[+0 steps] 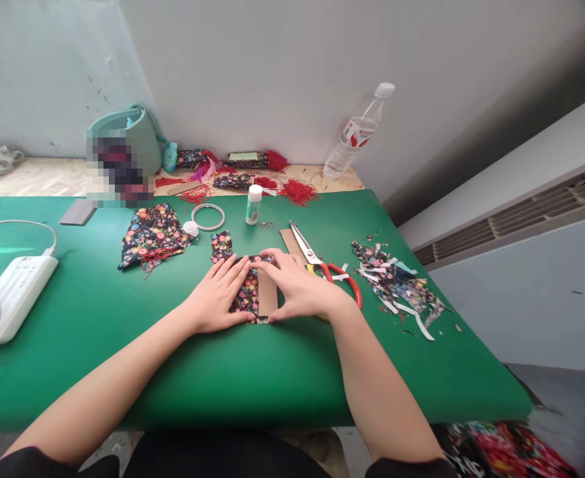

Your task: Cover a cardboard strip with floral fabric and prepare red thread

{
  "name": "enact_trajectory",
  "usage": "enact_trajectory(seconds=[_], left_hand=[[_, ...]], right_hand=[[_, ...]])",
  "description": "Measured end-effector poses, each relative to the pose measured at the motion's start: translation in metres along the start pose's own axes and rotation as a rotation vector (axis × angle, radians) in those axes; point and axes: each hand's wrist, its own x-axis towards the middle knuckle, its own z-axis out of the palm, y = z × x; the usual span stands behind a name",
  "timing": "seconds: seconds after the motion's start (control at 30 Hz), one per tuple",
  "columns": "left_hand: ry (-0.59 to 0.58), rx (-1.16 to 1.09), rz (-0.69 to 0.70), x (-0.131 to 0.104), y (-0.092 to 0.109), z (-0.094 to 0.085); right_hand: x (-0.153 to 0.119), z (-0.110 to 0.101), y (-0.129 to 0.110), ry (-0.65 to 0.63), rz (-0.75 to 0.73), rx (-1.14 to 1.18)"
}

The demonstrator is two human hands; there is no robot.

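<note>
A brown card [267, 292] lies on the green table top, partly covered by black floral fabric [247, 296]. My left hand [221, 294] rests on the fabric's left side, its fingers spread and its thumb near the lower edge. On the right side, my right hand [299, 285] arches over the card with fingers and thumb apart, touching its upper and lower edges. Just beyond my left hand is a small floral fabric piece [221, 244]. Red-handled scissors [326, 267] lie partly open beside my right hand, over another brown card [293, 244]. Behind stands a glue stick [253, 205].
Fabric and paper scraps [396, 282] are heaped at right. Floral fabric [153, 239], a tape ring [208, 206] and a white cap [190, 229] lie at left. A power strip [16, 292] is far left. A bottle [354, 141] and red tassels [298, 191] stand or lie behind.
</note>
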Motion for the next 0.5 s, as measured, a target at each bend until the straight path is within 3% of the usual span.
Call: enact_trajectory(seconds=[0.2, 0.5], left_hand=[[-0.011, 0.002, -0.004, 0.0004, 0.0, 0.0002], [-0.059, -0.04, 0.012, 0.0002, -0.0036, -0.0029]], right_hand=[[0.0002, -0.0039, -0.004, 0.047, -0.029, 0.017], [0.006, 0.0032, -0.0061, -0.054, 0.035, 0.035]])
